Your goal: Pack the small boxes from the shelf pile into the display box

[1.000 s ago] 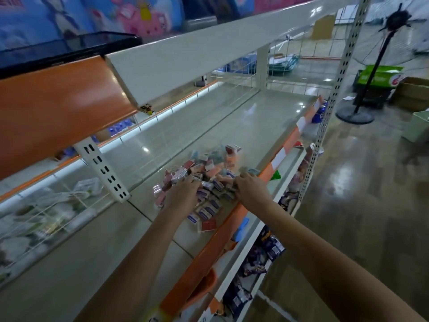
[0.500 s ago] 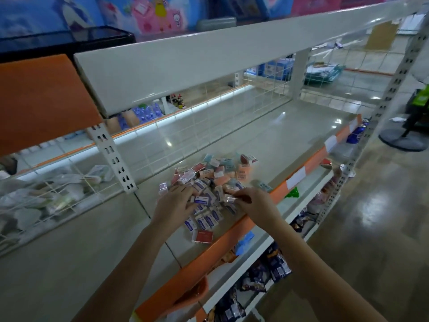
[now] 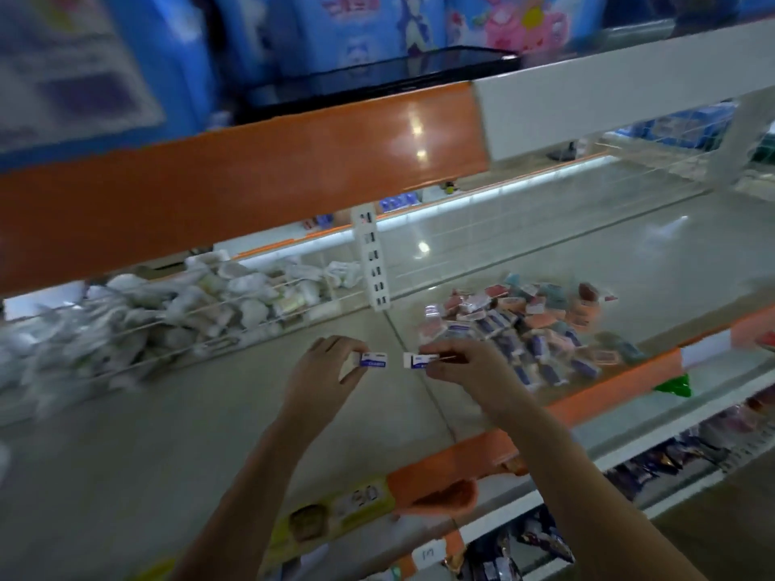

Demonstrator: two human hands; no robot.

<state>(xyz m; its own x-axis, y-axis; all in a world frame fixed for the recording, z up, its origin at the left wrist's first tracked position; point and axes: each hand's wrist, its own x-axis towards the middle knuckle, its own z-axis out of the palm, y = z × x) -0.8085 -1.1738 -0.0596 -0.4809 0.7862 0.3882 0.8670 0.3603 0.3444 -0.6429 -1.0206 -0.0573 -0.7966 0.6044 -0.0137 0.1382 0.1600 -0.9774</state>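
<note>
A pile of small boxes (image 3: 528, 325), blue-white and pink, lies on the pale shelf (image 3: 209, 434) to the right of my hands. My left hand (image 3: 327, 371) pinches one small blue-and-white box (image 3: 374, 359) above the shelf. My right hand (image 3: 465, 369) pinches another blue-and-white box (image 3: 419, 360), close to the first, with a small gap between them. Both hands sit left of the pile. No display box shows in this view.
A wire divider (image 3: 167, 325) at the left holds back white packets (image 3: 126, 320). A slotted white upright (image 3: 374, 262) stands behind my hands. An orange shelf edge (image 3: 235, 195) hangs overhead; an orange price rail (image 3: 608, 396) runs along the front. Lower shelves hold dark packets (image 3: 654, 463).
Both hands have lifted out of the pile and moved left, each now holding one small blue-and-white box. The camera has swung left and the view is blurred.
</note>
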